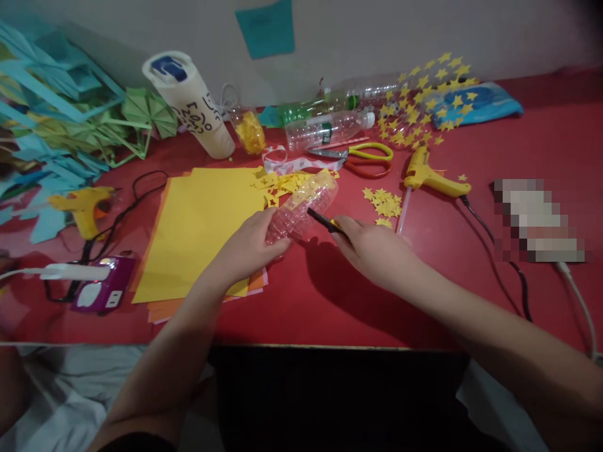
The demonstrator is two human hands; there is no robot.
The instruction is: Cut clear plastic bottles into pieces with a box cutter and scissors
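My left hand (249, 248) is wrapped round the lower part of a clear plastic bottle (308, 204), which lies tilted above the table with its far end pointing away to the right. My right hand (377, 251) grips a slim black tool (325, 221) with a bit of yellow, which looks like a utility knife. Its tip points left and is close to the bottle's side; whether it touches, I cannot tell. Behind the bottle lie yellow paper scraps (287, 183). A pile of small yellow stars (386, 204) sits just beyond my right hand.
Yellow paper sheets (198, 232) lie at left. Yellow glue guns rest at right (433, 179) and left (85, 210), with cords near a purple power adapter (106, 292). Scissors (367, 157), plastic bottles (325, 130), a white tumbler (193, 107) and a star-covered bottle (414, 107) stand or lie behind.
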